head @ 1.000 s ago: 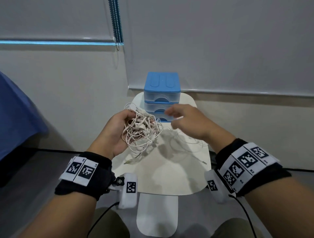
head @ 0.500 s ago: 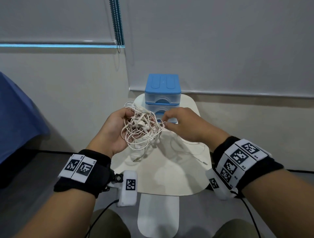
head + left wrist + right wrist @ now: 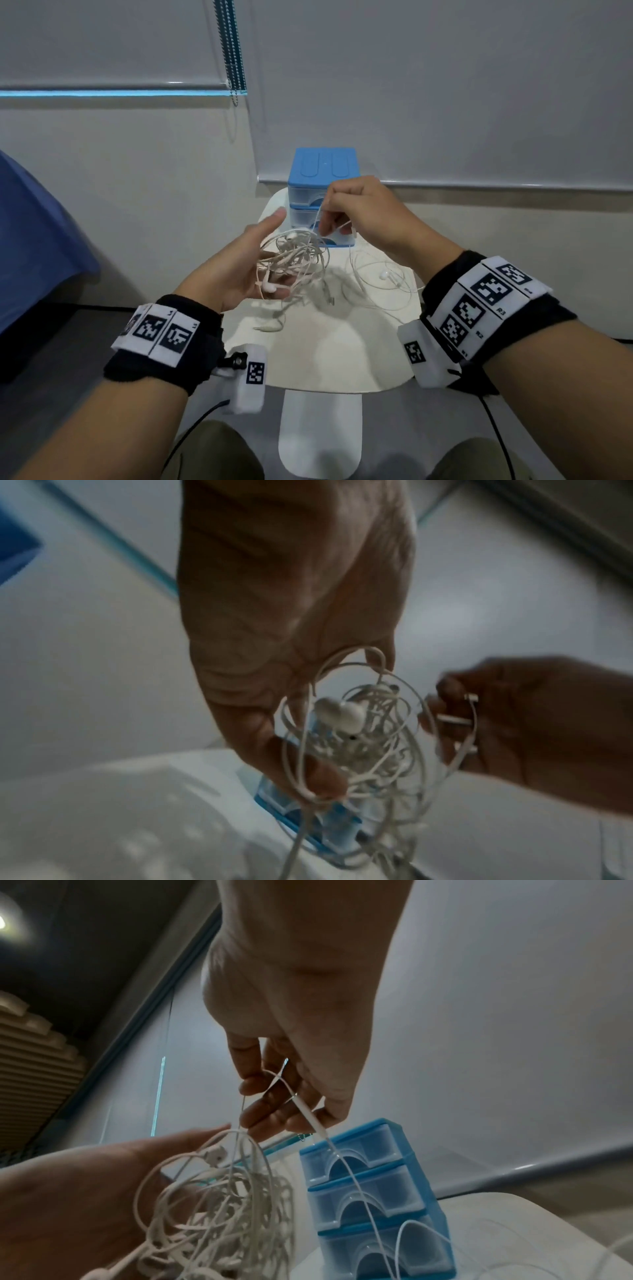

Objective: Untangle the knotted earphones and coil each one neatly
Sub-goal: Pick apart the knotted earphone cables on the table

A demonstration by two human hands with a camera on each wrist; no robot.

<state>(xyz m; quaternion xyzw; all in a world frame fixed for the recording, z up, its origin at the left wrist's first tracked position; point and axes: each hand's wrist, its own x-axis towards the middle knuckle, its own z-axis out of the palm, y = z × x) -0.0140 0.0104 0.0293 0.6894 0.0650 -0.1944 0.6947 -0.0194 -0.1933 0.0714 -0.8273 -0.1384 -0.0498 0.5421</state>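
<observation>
A knotted bundle of white and pinkish earphones (image 3: 294, 263) lies across the straight fingers of my left hand (image 3: 250, 260), palm up, thumb stretched out. Above it my right hand (image 3: 329, 212) pinches one thin white cable and holds it raised from the bundle. In the left wrist view, loops of the bundle (image 3: 359, 729) hang over my fingers and an earbud shows in the middle. The right wrist view shows the pinched cable (image 3: 308, 1112) running down past the bundle (image 3: 222, 1204). Another white earphone (image 3: 387, 275) lies loose on the table (image 3: 325, 356) to the right.
A small blue box of three drawers (image 3: 322, 168) stands at the table's far edge, right behind my right hand. The table is small and rounded, with a wall and blinds beyond. Blue fabric (image 3: 30, 240) hangs at the left.
My right hand reached the bundle, pinched a cable and lifted it up. My left hand went from gripping the bundle to lying flat under it.
</observation>
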